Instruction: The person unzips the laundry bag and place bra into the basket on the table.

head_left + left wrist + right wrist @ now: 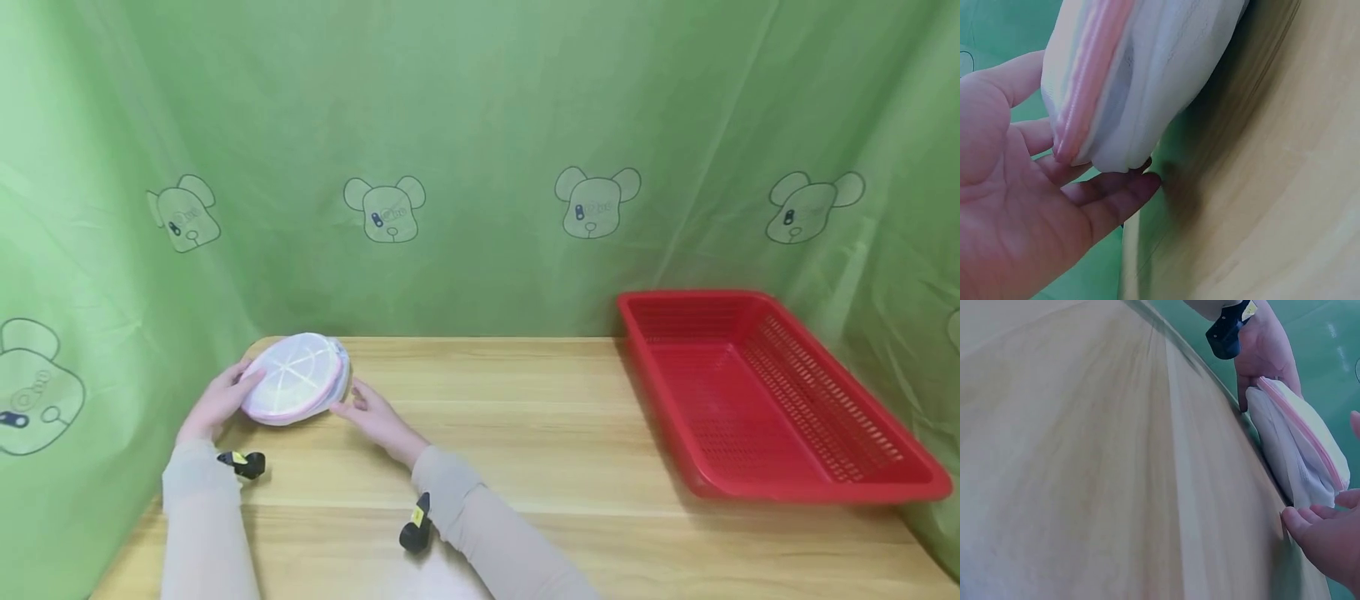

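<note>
A round white fabric bag (pixel 292 375) with pink edging and pale lines crossing its top is at the far left of the table, tilted. My left hand (pixel 225 396) grips its left side, with the thumb over the top. In the left wrist view, the left fingers (pixel 1119 194) curl under the white mesh-like side (pixel 1160 81), beside a pink band. At the bag's near right edge is my right hand (pixel 378 421), its fingers loosely extended. The right fingertips (pixel 1295 520) are right at the bag's lower edge in the right wrist view.
A red plastic basket (pixel 701 467) with slotted walls stands at the right of the wooden table (pixel 510 433). Green curtains (pixel 480 275) with bear-face prints hang behind and along both sides. Each wrist wears a small black camera (pixel 416 529).
</note>
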A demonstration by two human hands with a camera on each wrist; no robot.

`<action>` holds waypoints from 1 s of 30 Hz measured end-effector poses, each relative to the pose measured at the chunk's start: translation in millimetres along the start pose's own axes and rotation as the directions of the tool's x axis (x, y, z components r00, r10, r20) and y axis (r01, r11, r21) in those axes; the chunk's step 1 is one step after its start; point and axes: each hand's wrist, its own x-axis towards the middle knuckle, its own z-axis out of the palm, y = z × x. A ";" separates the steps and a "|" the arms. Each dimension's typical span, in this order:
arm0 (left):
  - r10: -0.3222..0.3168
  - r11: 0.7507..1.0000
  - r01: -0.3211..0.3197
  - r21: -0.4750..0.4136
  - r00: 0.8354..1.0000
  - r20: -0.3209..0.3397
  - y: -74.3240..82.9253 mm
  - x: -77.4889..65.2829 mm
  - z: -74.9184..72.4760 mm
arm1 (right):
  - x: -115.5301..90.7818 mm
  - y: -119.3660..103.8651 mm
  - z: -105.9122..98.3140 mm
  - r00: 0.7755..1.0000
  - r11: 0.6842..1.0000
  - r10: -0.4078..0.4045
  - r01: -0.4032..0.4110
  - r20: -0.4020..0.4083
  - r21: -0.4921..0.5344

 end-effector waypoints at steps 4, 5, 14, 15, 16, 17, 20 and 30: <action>0.003 0.999 -0.003 -0.048 1.000 -0.002 -1.1 1.4 3.4 | -0.6 -0.6 1.8 0.999 1.000 -0.013 0.013 0.030 0.000; 0.004 0.998 -0.004 -0.056 1.000 -0.002 -1.1 1.8 4.2 | -0.7 -0.6 2.1 0.999 1.000 -0.012 0.012 0.036 -0.002; -0.002 0.996 0.003 -0.088 1.000 0.016 -1.6 3.9 11.2 | 1.1 4.4 1.9 0.999 1.000 -0.001 0.000 0.046 0.012; -0.001 0.996 0.003 -0.086 1.000 0.018 -1.4 3.9 11.9 | 1.2 4.8 1.4 0.999 1.000 -0.003 0.002 0.045 0.020; 0.002 0.996 -0.001 -0.086 1.000 0.020 -0.8 3.2 12.5 | 1.3 4.7 0.7 0.999 1.000 -0.005 0.003 0.044 0.029; 0.004 0.996 -0.002 -0.087 1.000 0.021 -0.1 2.6 13.2 | 1.6 5.0 -0.2 0.999 0.999 -0.007 0.005 0.043 0.040; 0.013 0.997 -0.011 -0.082 1.000 0.028 2.7 0.4 15.4 | 1.9 5.4 -4.2 0.999 0.997 -0.009 0.005 0.051 0.072; 0.034 0.999 -0.034 0.007 0.999 -0.003 7.0 0.2 25.7 | 0.7 12.9 -19.4 0.997 0.993 -0.028 0.019 0.073 0.117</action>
